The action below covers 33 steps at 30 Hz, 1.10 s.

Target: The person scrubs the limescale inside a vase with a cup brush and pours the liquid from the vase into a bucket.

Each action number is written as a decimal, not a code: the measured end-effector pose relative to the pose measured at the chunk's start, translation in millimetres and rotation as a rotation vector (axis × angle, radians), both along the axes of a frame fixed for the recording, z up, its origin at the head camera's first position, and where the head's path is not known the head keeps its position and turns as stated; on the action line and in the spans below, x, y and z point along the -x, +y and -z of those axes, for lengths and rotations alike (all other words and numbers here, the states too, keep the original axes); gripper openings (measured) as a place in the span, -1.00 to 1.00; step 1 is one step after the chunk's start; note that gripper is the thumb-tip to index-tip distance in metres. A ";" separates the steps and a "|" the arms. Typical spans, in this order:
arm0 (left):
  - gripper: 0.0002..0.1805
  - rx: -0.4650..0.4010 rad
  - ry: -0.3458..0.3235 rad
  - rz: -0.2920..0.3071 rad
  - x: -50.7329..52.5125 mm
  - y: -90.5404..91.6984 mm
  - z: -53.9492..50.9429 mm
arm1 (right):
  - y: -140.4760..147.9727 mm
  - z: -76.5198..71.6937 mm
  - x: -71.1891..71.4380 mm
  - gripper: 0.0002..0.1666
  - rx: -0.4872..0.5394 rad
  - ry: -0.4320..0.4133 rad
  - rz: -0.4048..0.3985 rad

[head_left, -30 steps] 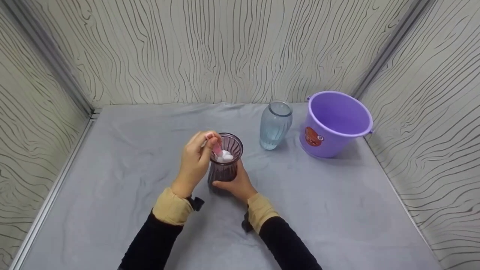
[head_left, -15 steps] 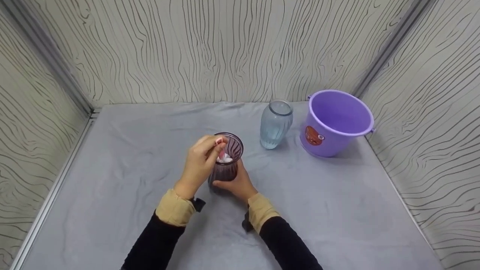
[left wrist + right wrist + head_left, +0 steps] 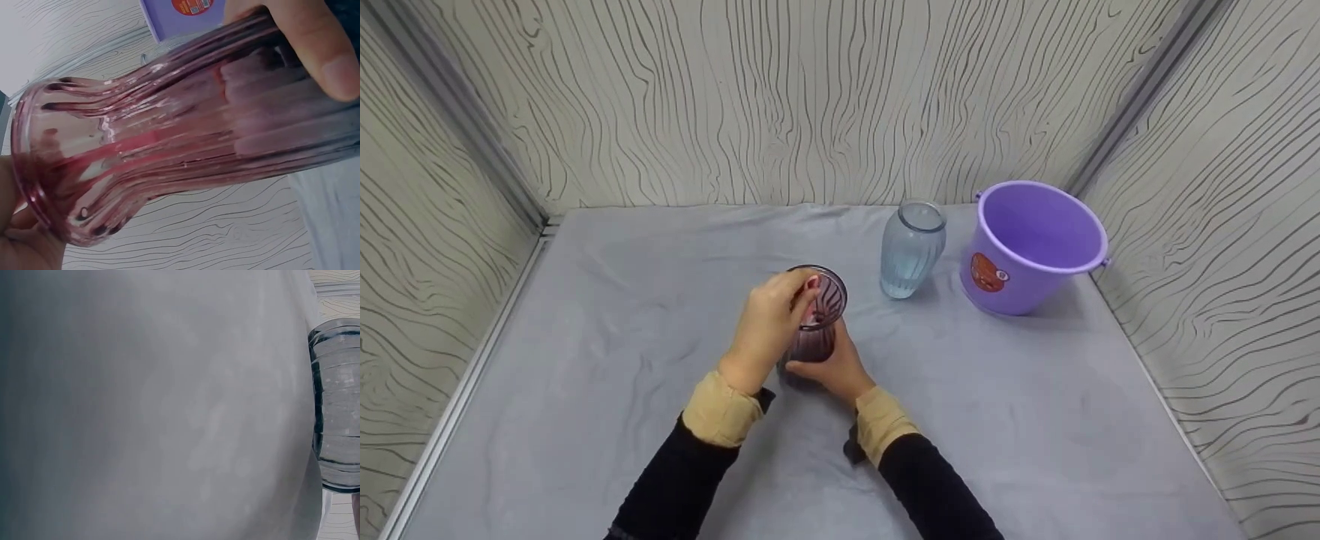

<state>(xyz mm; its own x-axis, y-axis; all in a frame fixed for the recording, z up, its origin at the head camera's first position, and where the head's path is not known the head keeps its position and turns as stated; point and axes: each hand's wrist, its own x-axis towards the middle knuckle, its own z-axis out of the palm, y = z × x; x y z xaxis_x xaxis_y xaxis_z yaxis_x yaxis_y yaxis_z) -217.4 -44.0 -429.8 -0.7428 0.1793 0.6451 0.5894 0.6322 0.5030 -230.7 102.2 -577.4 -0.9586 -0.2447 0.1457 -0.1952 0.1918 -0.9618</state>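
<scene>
Near the middle of a wrinkled grey cloth [image 3: 622, 360], a purple-tinted, ribbed glass vase with a flared round rim [image 3: 814, 345] stands mouth upward. Inside it, a slim pink handle [image 3: 132, 143] slants down from the mouth, and a pale, whitish mass [image 3: 264, 107] lies lower, blurred by the tinted glass. At the rim, the left hand [image 3: 769, 315] pinches the pink handle's upper end between thumb and fingers. Lower down, the right hand [image 3: 840, 367] grips the vase's body from the right, its thumb across the near side. Both wrists wear tan cuffs [image 3: 724, 409] below black sleeves [image 3: 675, 484].

Beyond the vase, to the right, stands a pale blue, ribbed glass vase [image 3: 911, 251]. Just beside that, further right, is a purple plastic bucket [image 3: 1012, 296] with a red-brown sticker [image 3: 988, 274] on its wall. The left wrist view shows a small square on the sticker, like a printed code; its lettering is too small to read. Behind everything rise whitish panels with dark wood-grain lines [image 3: 840, 105].
</scene>
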 end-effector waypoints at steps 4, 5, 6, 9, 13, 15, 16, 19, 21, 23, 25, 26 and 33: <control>-0.84 0.052 -0.062 -0.021 1.0 1.7 -4.6 | 0.4 -0.8 0.4 0.38 -0.014 -0.005 -0.001; -0.84 0.061 -0.077 -0.021 1.6 2.0 -5.9 | 0.4 -1.0 0.5 0.37 -0.019 -0.010 0.001; -0.85 0.069 -0.091 -0.018 2.3 2.2 -7.3 | 0.4 -1.2 0.6 0.37 -0.021 -0.014 0.003; -0.87 0.093 -0.137 -0.007 4.2 2.4 -10.5 | 0.3 -1.5 1.1 0.34 -0.029 -0.019 0.006; -0.89 0.155 -0.190 0.003 5.1 2.3 -14.3 | -0.4 -1.8 1.7 0.34 -0.049 -0.032 0.010; -0.91 0.202 -0.214 0.009 5.7 2.5 -16.7 | -0.9 -2.4 1.5 0.35 -0.052 -0.037 0.009; -0.91 0.229 -0.230 0.013 6.3 2.8 -18.2 | -0.9 -2.4 1.4 0.36 -0.056 -0.040 0.010; -0.86 0.301 -0.281 0.034 9.2 4.2 -22.4 | -0.9 -2.8 1.1 0.37 -0.055 -0.032 0.013; -0.82 0.338 -0.310 0.057 11.9 5.0 -24.5 | -0.5 -2.4 0.8 0.36 -0.054 -0.023 0.014; -0.82 0.361 -0.331 0.083 13.9 5.6 -26.2 | -0.2 -2.2 0.8 0.35 -0.057 -0.012 0.017; -0.82 0.376 -0.342 0.111 15.3 5.7 -27.0 | 0.1 -2.1 0.6 0.34 -0.057 -0.012 0.019; -0.83 0.379 -0.348 0.124 15.8 5.7 -27.2 | 0.2 -1.9 0.6 0.34 -0.055 -0.009 0.019; -0.82 0.397 -0.369 0.159 15.7 5.3 -26.8 | -0.4 -0.4 -0.1 0.35 -0.056 0.004 0.022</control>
<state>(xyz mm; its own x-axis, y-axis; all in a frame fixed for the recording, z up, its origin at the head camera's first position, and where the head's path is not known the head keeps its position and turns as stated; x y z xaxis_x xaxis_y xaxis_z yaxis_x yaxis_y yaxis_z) -233.1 -38.7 -403.0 -0.8505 0.4832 0.2075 0.5227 0.7330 0.4353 -230.6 101.8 -577.0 -0.9632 -0.2316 0.1365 -0.1943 0.2491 -0.9488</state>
